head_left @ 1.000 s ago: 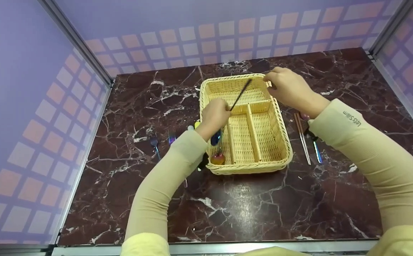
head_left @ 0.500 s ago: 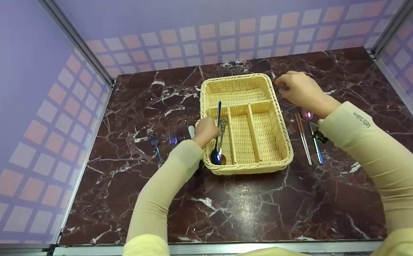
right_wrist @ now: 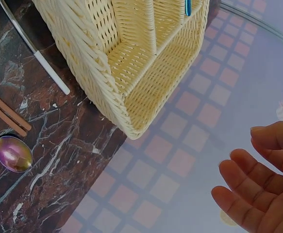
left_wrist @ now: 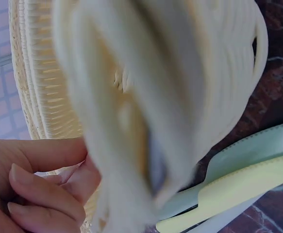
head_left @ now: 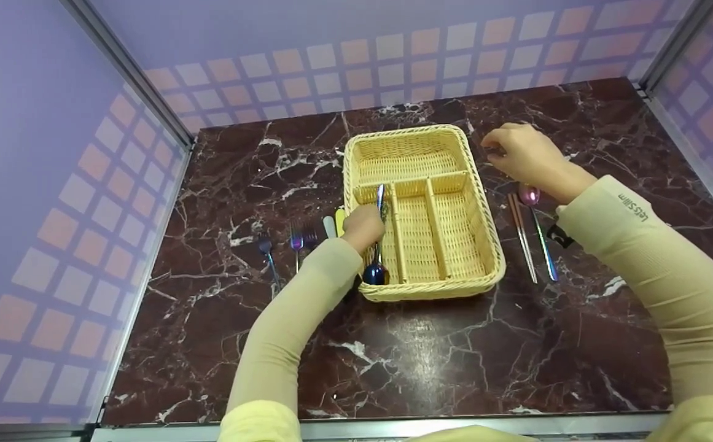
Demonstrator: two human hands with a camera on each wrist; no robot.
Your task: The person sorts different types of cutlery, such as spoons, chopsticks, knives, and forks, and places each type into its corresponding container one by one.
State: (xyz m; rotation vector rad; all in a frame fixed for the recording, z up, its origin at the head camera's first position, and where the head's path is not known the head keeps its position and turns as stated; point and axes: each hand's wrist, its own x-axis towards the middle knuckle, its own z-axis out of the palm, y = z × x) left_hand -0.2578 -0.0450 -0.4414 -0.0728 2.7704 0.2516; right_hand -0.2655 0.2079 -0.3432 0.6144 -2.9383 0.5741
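A pale wicker basket point(head_left: 430, 287) with dividers sits mid-table. In its narrow left compartment lies a dark blue metallic spoon point(head_left: 376, 274), bowl toward the near end and shiny handle toward the far end. My left hand point(head_left: 363, 227) reaches over the left rim and pinches this spoon's handle. In the left wrist view the basket rim blurs across the foreground and hides the tips of the left fingers point(left_wrist: 44, 189). A second, gold-toned spoon is mostly covered beneath. My right hand point(head_left: 522, 150) hovers right of the basket's far corner, fingers loosely bent around nothing, apart from the basket.
Left of the basket lie forks point(head_left: 266, 244) and knives, one with a yellow handle point(head_left: 340, 221). On the right are brown-and-silver chopsticks point(head_left: 522, 239) and a pink-purple spoon point(head_left: 529, 195) with a bluish handle. Patterned panels point(head_left: 393, 55) stand along the table's back and sides.
My left hand has brought the blue spoon from above the basket down into the left compartment, where it now lies flatter. The right hand has drifted right, away from the basket's rim.
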